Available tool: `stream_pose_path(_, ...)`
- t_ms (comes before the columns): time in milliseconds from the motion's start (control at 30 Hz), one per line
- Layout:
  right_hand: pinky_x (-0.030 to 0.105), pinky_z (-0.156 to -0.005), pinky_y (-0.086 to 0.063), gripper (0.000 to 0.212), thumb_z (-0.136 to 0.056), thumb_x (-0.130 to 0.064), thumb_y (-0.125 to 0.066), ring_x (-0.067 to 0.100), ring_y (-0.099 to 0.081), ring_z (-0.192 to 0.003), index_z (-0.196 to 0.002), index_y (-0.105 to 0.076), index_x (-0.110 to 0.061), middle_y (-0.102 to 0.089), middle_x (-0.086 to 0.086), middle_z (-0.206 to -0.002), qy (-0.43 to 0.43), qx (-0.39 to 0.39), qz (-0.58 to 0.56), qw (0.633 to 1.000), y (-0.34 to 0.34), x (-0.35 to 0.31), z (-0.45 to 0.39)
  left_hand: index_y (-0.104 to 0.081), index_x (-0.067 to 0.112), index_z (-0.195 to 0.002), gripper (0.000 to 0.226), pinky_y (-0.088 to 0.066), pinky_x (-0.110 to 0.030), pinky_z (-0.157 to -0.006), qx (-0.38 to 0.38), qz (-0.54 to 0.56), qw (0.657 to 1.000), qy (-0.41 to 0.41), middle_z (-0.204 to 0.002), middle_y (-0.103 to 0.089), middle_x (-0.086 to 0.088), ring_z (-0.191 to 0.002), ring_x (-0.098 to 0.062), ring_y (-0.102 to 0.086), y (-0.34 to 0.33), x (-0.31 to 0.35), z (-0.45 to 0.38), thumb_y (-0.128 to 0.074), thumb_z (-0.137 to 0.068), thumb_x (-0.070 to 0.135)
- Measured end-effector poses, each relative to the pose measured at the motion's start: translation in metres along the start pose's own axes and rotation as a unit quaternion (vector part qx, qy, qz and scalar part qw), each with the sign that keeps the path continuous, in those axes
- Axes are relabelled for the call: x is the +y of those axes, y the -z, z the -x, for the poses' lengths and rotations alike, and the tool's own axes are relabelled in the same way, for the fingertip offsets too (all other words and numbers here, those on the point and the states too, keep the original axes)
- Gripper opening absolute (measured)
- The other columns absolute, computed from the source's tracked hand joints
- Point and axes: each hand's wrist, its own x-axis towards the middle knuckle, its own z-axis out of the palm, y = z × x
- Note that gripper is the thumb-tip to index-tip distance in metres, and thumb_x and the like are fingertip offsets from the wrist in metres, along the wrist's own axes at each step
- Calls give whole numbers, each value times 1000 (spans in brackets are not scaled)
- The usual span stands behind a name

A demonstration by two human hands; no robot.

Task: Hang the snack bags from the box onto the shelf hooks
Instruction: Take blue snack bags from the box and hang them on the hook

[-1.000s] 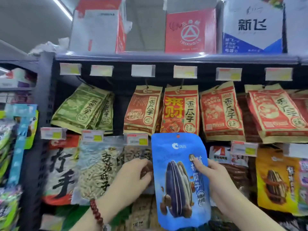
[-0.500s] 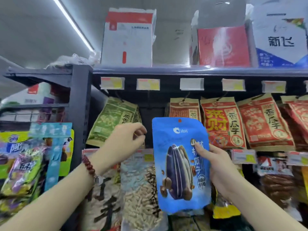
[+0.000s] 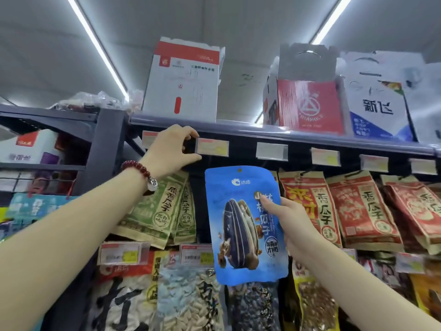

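The right hand (image 3: 290, 223) gripped the blue bag (image 3: 241, 225) by its edge (upright, before the hanging packets). The left hand (image 3: 170, 149), fingers curled, pinched at a price tag (image 3: 212, 147) below the shelf (image 3: 274, 130).

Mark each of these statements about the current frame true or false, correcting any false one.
1. The right hand holds the blue snack bag. True.
2. The blue snack bag already hangs on a hook. False: it is held up in front of the rack, its hang hole free.
3. The left hand is up by the price tag under the top shelf. True.
4. The left wrist is bare. False: it wears a red bead bracelet.
5. Green bags hang left of the blue one. True.
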Motion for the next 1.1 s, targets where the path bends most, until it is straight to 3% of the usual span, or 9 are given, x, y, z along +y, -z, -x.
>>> stream_pose_path(133,49,-85,-57,19,-91,-25,-62,33,-73,-87,-101,-72,-11,-77,10,-92,-8,0,5,1000,-3,-1,-8,-52,17,-127,62,-48,-38,-94,-28,-22,999,-20,-125,-51,-4,-104,-21,-56,-8,-1,-14,-76,-72,30)
stream_pose_path(333,48,-79,-58,19,-92,-24,-62,36,-72,-84,-101,-72,-10,-77,13,-90,-3,-4,4,1000,-8,1,-20,-46,20,-133,67,-46,-39,-98,-56,-73,995,-30,-133,-48,-1,-120,-20,-50,-23,-4,-38,-74,-73,32)
stream_pose_path(533,43,-72,-58,19,-91,-22,-62,31,-72,-75,-100,-71,-8,-77,14,-89,3,-3,-6,1000,-9,4,-30,-50,22,-128,55,-47,-38,-94,-86,-95,991,-36,-125,-56,0,-113,-19,-53,-33,-9,-48,-68,-79,38)
stream_pose_path(767,43,-69,-58,19,-91,-23,-63,29,-71,-70,-99,-70,-8,-76,14,-87,3,-3,-7,1000,-14,10,-36,-44,17,-137,53,-37,-32,-101,-119,-73,990,-38,-132,-54,-6,-121,-22,-49,-25,-16,-45,-51,-91,42)
stream_pose_path(867,46,-73,-58,19,-91,-23,-63,30,-71,-72,-100,-69,-8,-76,15,-89,5,-3,-3,1000,-20,8,-43,-51,15,-133,47,-36,-26,-93,-109,-43,993,-27,-127,-58,-4,-116,-20,-53,-22,-12,-44,-47,-94,41)
stream_pose_path(1100,44,-74,-59,17,-91,-24,-63,27,-72,-72,-100,-68,-11,-77,12,-88,9,-3,-3,1000,-39,-2,-69,-58,19,-126,43,-44,-21,-68,-109,8,994,13,-123,-62,1,-75,-11,-57,-19,-9,-46,-46,-93,44)
